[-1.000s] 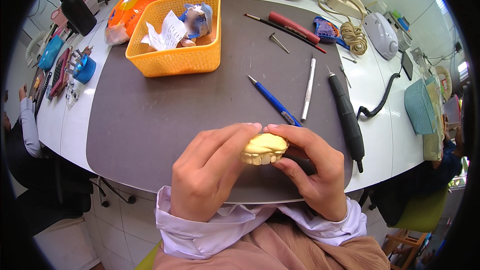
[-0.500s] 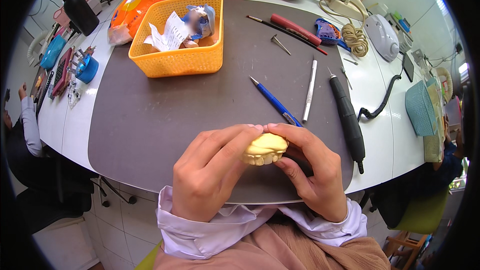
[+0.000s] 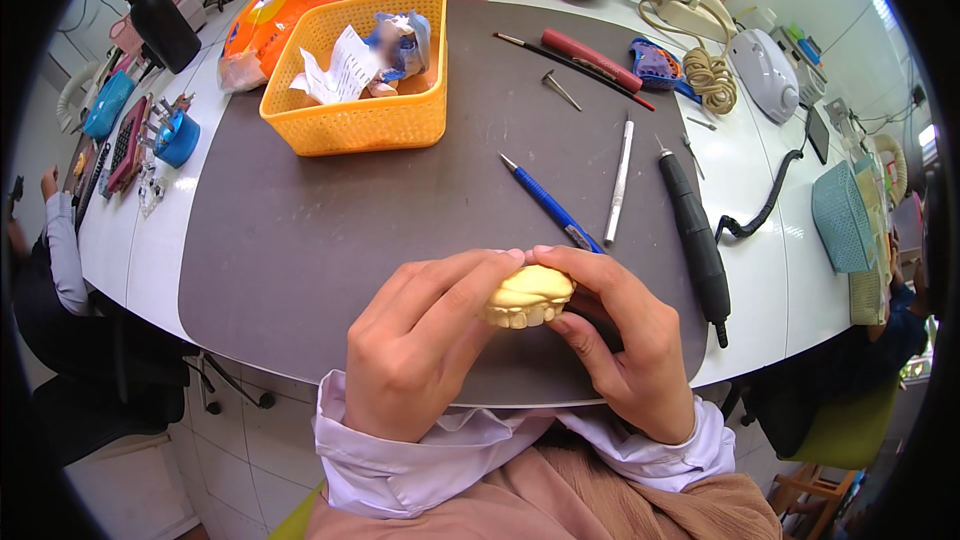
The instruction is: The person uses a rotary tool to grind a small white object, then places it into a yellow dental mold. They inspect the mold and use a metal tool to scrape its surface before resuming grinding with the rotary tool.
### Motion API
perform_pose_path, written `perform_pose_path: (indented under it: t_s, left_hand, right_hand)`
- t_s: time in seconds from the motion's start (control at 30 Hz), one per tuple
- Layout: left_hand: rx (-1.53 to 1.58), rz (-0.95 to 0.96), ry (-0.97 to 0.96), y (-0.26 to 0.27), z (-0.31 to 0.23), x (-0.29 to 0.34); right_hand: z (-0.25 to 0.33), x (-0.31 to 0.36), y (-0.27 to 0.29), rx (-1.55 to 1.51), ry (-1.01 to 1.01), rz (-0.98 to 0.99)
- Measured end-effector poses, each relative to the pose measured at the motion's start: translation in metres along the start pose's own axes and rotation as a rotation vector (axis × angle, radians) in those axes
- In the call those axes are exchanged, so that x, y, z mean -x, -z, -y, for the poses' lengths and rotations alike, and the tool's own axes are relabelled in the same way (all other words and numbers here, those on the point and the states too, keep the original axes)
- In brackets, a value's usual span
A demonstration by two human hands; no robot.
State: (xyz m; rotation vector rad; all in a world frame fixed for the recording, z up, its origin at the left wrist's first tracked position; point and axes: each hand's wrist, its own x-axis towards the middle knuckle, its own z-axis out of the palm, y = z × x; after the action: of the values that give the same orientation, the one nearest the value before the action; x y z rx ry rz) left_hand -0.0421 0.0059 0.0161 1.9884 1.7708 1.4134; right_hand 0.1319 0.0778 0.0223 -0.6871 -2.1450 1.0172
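Note:
Between my two hands I hold a yellow dental cast [image 3: 530,292], with its row of teeth along the lower side facing me. My left hand [image 3: 415,335] is closed on the cast's left side, fingertips at its top edge. My right hand [image 3: 628,325] grips the right side, index finger along the top and thumb beneath; its other fingers are partly hidden. Just beyond the cast lies a blue mechanical pencil [image 3: 545,198]. A white pencil-like stick [image 3: 621,180] is to its right, and a black handpiece [image 3: 695,240] with a thin tip lies further right.
On the grey mat [image 3: 300,240], an orange basket [image 3: 350,130] holds paper and a blue-wrapped item. A red-handled knife [image 3: 592,59], a thin brush [image 3: 575,71], a metal screw-like piece [image 3: 562,90] and a blue impression tray [image 3: 656,62] lie at the back right. A person's sleeve [image 3: 64,255] shows at far left.
My hands and the cast stay almost still, the cast tipping very slightly at most. The view has shifted a little. At far left, the other person has moved slightly.

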Motion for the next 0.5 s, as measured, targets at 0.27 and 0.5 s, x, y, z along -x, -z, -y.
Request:
perform_pose_path:
  t_s: [0.27, 0.5]
  left_hand:
    - [-0.001, 0.003, -0.004, -0.0001, 0.0007, -0.0003]
    - [-0.002, 0.007, -0.005, -0.0001, 0.001, -0.0004]
  right_hand:
    - [0.0009, -0.0007, 0.0002, -0.006, 0.0, 0.002]
    - [0.0011, -0.0004, 0.0004, -0.007, -0.008, 0.0]
